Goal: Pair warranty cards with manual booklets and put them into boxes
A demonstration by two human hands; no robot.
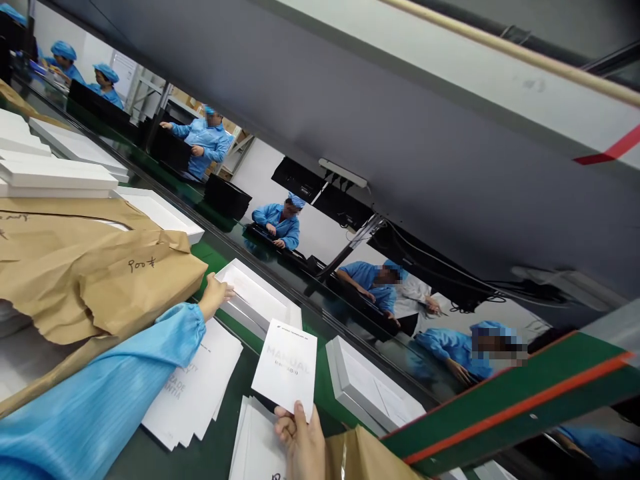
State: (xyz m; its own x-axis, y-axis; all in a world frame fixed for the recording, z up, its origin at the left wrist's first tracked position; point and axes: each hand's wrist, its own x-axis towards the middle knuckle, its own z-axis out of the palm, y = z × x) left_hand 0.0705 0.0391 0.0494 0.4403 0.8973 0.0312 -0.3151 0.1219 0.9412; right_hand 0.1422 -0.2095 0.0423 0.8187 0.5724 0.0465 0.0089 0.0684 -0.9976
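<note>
My right hand (300,440) pinches a white manual booklet (286,365) by its lower edge and holds it up above a stack of white booklets (257,443). My left hand (215,295), in a blue sleeve, rests on the near edge of an open white box (260,300) on the green conveyor belt (320,380). A second pile of white leaflets (195,390) lies below my left forearm.
Another open white box (373,390) follows on the belt to the right. Brown wrapping paper (90,273) covers stacks at the left, with white boxes (55,175) behind it. Several people in blue coats and caps work across the line. A grey overhead beam spans the top.
</note>
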